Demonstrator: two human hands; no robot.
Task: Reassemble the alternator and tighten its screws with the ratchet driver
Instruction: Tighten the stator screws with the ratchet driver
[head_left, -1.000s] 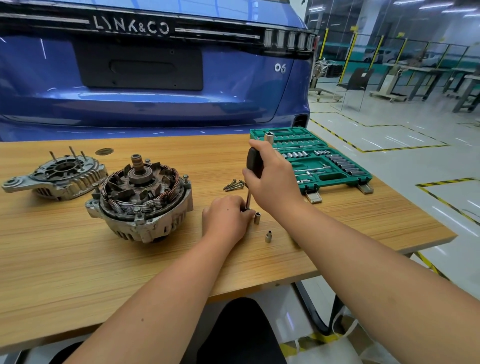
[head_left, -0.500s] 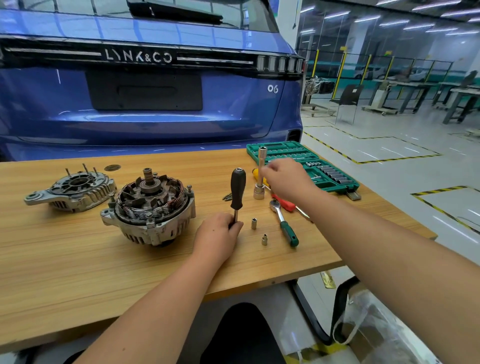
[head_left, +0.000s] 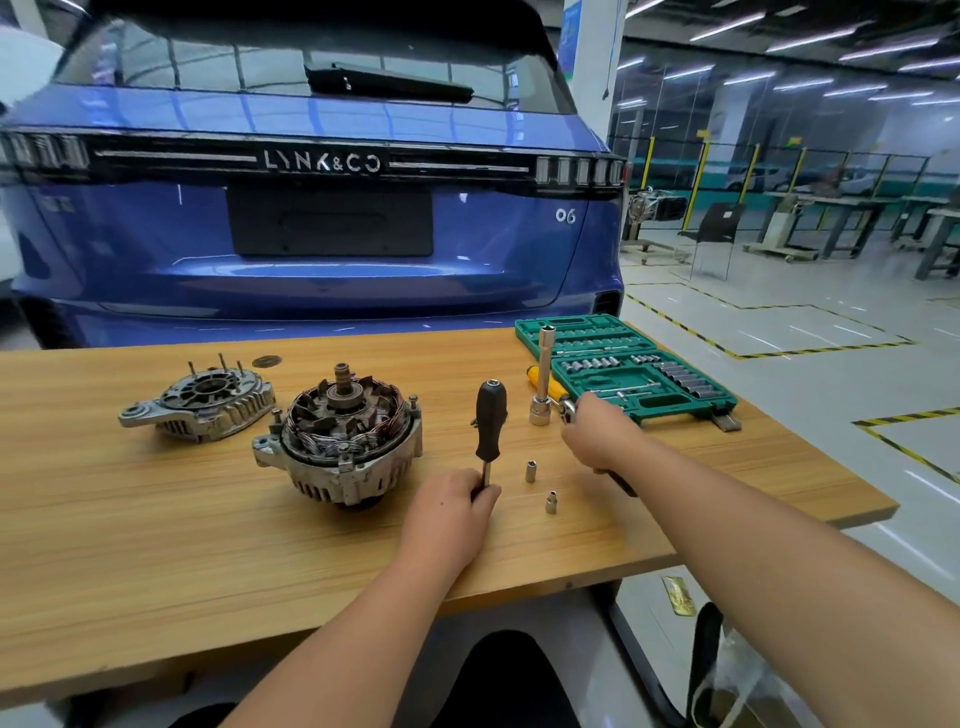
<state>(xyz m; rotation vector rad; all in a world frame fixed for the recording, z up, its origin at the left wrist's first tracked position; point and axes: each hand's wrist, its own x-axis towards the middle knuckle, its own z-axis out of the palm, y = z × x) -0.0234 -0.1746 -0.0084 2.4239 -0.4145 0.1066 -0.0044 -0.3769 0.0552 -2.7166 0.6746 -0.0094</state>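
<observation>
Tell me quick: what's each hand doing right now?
Left hand: grips the metal shaft of the upright black-handled driver.
Right hand: holds the chrome-headed ratchet wrench.

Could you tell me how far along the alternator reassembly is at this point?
Done: nothing is reassembled. The alternator body sits open with windings exposed, and its end cover lies apart to its left.
In hand: the left hand holds the black-handled driver upright by its shaft; the right hand grips the ratchet wrench.
Left: fitting the cover and tightening its screws.
</observation>
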